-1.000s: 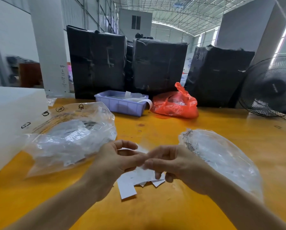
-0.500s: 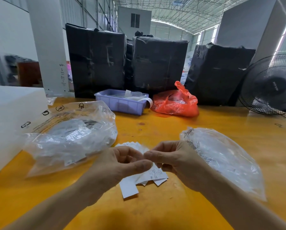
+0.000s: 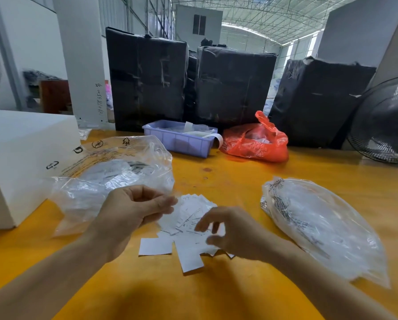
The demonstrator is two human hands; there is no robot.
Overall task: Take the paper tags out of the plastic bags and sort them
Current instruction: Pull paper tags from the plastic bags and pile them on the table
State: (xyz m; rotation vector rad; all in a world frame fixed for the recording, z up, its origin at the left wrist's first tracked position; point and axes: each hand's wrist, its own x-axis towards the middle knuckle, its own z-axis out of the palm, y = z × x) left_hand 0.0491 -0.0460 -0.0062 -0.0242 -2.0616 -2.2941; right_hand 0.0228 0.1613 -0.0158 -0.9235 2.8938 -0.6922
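Paper tags (image 3: 188, 239) lie in a loose white pile on the yellow table (image 3: 239, 181), between two clear plastic bags. The left plastic bag (image 3: 115, 176), crumpled and printed with symbols, rests against a white box (image 3: 20, 158); the right plastic bag (image 3: 320, 227) lies flat, well apart from the pile. At the table's far edge stand black wrapped bundles (image 3: 228, 84), a black fan (image 3: 387, 121), a red bag (image 3: 255, 139) and a lilac tray (image 3: 179, 139).

The left hand (image 3: 133, 213) hovers over the near edge of the left bag, its fingers curled with thumb and forefinger tips pressed together; whether they pinch a thin clear film or nothing cannot be told through the blur. The right hand (image 3: 235, 232) hangs just above the tags, fingers spread and loosely bent, thumb apart from them, gripping nothing.
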